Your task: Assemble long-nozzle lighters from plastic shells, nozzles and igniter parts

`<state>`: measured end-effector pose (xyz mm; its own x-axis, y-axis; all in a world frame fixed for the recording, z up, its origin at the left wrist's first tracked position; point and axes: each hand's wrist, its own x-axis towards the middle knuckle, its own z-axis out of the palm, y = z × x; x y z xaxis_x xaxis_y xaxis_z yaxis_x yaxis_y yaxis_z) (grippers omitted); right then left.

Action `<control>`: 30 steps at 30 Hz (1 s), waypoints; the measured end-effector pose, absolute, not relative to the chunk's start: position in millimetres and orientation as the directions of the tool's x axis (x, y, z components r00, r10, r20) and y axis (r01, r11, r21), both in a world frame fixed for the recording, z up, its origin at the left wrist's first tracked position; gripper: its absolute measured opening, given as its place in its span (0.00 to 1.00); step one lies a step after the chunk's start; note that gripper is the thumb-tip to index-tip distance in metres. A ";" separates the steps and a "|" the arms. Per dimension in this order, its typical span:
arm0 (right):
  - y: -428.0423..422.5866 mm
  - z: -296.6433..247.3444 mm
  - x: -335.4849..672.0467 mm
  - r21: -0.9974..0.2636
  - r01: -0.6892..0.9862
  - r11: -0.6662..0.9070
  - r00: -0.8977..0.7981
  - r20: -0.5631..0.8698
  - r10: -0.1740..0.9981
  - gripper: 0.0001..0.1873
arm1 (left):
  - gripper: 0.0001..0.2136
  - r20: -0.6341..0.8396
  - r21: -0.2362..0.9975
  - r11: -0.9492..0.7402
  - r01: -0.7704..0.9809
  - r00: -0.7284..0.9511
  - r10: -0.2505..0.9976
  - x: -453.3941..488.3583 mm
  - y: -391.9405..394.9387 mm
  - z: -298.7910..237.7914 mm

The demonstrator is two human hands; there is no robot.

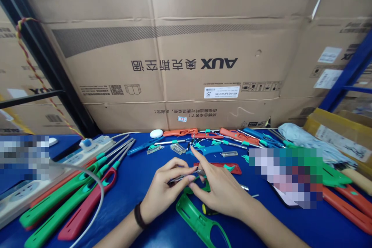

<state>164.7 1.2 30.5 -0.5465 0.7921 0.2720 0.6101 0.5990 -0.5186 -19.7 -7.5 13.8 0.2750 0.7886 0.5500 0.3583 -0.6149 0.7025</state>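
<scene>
My left hand (170,180) is closed in a pinch around a small metallic part with thin wires (176,179), largely hidden by the fingers. Against it, my right hand (216,186) has its index finger stretched out, while its thumb and another finger close in at the tip of the part; what they grip is hidden. Beneath both hands lies a green lighter shell half (193,215), hollow side up. A yellow and black screwdriver handle (208,210) shows partly under my right hand. Just behind is a red shell half (232,167) with a teal trigger piece on it.
Long-nosed lighters (61,197) and a white power strip (69,162) lie left. Along the back are orange lighters (180,132), clear fuel tanks (178,148) and a white oval object (156,133). More lighters (343,205) and a blurred-out phone-like object (286,197) lie right; a cardboard wall (180,42) stands behind.
</scene>
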 end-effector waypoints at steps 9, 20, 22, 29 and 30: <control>3.7 30.2 166.7 -0.591 0.579 0.562 -0.531 0.250 0.810 0.40 | 0.10 0.537 0.725 -0.614 0.312 0.304 0.787 -18.3 -5.8 16.0; 7.1 27.3 165.4 -0.609 0.591 0.529 -0.488 0.253 0.836 0.38 | 0.04 0.529 0.744 -0.519 0.422 0.103 0.842 -16.7 -6.3 13.2; 9.6 29.1 167.1 -0.598 0.601 0.531 -0.480 0.260 0.838 0.38 | 0.04 0.550 0.748 -0.507 0.429 0.027 0.835 -21.4 -2.4 14.3; 15.9 35.7 174.4 -0.665 0.548 0.508 -0.462 0.265 0.846 0.13 | 0.03 0.606 0.667 -0.548 0.505 0.059 0.793 -33.2 2.7 18.3; 16.4 35.8 175.2 -0.680 0.527 0.509 -0.465 0.270 0.843 0.11 | 0.03 0.615 0.651 -0.562 0.511 0.079 0.785 -32.8 1.9 18.2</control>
